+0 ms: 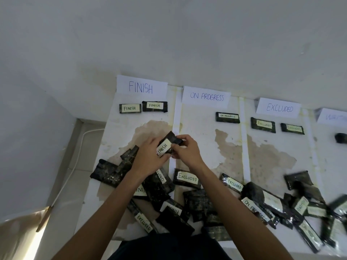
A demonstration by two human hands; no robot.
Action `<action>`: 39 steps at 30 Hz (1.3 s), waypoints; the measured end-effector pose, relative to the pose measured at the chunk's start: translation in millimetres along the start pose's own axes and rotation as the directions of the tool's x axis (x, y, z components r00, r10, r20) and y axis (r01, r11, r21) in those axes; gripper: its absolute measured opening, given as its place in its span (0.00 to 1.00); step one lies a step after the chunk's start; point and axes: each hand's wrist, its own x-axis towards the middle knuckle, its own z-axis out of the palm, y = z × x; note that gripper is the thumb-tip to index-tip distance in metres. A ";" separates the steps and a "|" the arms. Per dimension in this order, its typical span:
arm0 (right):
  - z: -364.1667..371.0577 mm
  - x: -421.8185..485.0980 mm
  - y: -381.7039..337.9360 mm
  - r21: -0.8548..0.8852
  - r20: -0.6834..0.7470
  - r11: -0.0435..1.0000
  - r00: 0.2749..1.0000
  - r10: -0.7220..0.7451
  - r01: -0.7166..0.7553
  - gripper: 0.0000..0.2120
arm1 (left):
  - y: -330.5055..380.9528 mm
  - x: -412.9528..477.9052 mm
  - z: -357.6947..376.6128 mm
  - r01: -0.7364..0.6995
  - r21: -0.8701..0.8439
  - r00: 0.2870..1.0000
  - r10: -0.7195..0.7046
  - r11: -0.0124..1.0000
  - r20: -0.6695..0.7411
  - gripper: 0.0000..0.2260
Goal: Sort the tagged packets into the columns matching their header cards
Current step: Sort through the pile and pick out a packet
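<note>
Both hands hold one dark packet tagged FINISH point(166, 145) above the table, near the line between the first two columns. My left hand point(148, 158) grips its lower left side and my right hand point(187, 151) pinches its right end. Header cards stand along the wall: FINISH point(141, 87), ON PROGRESS point(206, 97), EXCLUDED point(279, 108) and a fourth card point(333, 116) cut off at the right. Two FINISH packets point(143, 107) lie under their card, one ON PROGRESS packet point(227, 117) under its card, and two EXCLUDED packets point(277, 126) under theirs.
A heap of several unsorted packets point(187, 203) spreads along the near edge of the white table point(199, 143), thickest at the right point(309, 209). One dark packet point(340, 138) lies in the fourth column. A white cable point(75, 166) runs along the floor at the left.
</note>
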 end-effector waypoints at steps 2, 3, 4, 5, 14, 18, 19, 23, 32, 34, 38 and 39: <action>8.2 5.3 -4.4 0.108 -0.011 0.993 0.998 0.055 -0.053 0.11 | -8.5 5.7 -1.1 -0.084 0.171 0.996 0.086 0.982 -0.001 0.27; 12.6 8.8 -5.3 0.143 -0.010 0.987 0.998 0.069 -0.067 0.11 | -10.4 10.5 -3.5 -0.088 0.204 0.996 0.089 0.975 0.004 0.28; 16.9 12.3 -6.0 0.165 -0.012 0.984 0.997 0.077 -0.074 0.12 | -12.4 16.8 -6.6 -0.086 0.221 0.996 0.087 0.972 0.004 0.29; 20.8 16.9 -5.3 0.158 -0.022 0.984 0.996 0.081 -0.077 0.13 | -14.8 24.9 -10.3 -0.095 0.239 0.995 0.096 0.966 0.008 0.29; 17.0 40.1 11.1 -0.156 -0.007 0.979 0.991 0.133 -0.132 0.16 | -45.4 121.5 -28.1 -0.211 0.440 0.971 0.135 0.873 0.199 0.29; 15.2 37.5 24.0 -0.226 0.018 0.966 0.991 0.131 -0.124 0.12 | -53.0 140.6 -21.1 -0.247 0.439 0.958 0.148 0.864 0.247 0.30; 15.3 36.4 26.1 -0.245 0.030 0.963 0.992 0.122 -0.111 0.12 | -54.9 142.1 -19.5 -0.252 0.444 0.955 0.147 0.860 0.256 0.30; 20.3 26.0 34.4 -0.422 0.134 0.906 0.989 0.062 0.001 0.10 | -59.5 141.2 -17.2 -0.268 0.431 0.949 0.159 0.862 0.273 0.30; 44.6 -18.3 61.7 -0.778 0.342 0.577 0.938 0.058 0.248 0.35 | -71.9 44.9 -7.1 -0.156 0.243 0.986 0.136 0.957 0.096 0.18; 46.6 -20.2 63.7 -0.737 0.302 0.640 0.953 0.024 0.217 0.28 | -80.9 15.9 -2.5 -0.145 0.275 0.988 0.123 0.950 0.096 0.18; 47.5 -19.1 70.9 -0.714 0.264 0.664 0.964 -0.040 0.223 0.24 | -89.1 -12.1 1.7 -0.106 0.354 0.994 0.087 0.929 0.070 0.19; 49.2 -20.5 72.5 -0.727 0.248 0.649 0.967 -0.058 0.225 0.27 | -89.2 -14.8 1.6 -0.092 0.364 0.995 0.071 0.927 0.069 0.19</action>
